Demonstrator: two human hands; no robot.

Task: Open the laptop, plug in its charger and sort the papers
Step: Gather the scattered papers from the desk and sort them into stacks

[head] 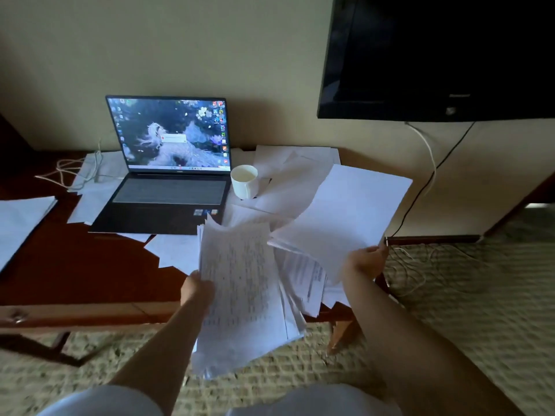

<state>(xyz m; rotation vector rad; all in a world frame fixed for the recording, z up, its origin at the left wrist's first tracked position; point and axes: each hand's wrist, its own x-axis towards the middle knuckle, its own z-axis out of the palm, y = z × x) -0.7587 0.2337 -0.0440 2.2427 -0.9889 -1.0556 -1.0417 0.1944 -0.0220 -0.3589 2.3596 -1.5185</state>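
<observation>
No text legible anywhere. Printed stack (243,283) in left hand (196,291): rows of print, all blurred, no words or nos. readable. Sheets under it nr right hand (365,261): grey print lines, also too blurred. Laptop (168,175) screen: desktop icons, small dialog box w/ red dot, taskbar; text too small to read. Tiny brand mark below screen and stickers on palm rest, not legible. TV (435,58) lower bezel: faint logo and a badge, can't make out.
</observation>
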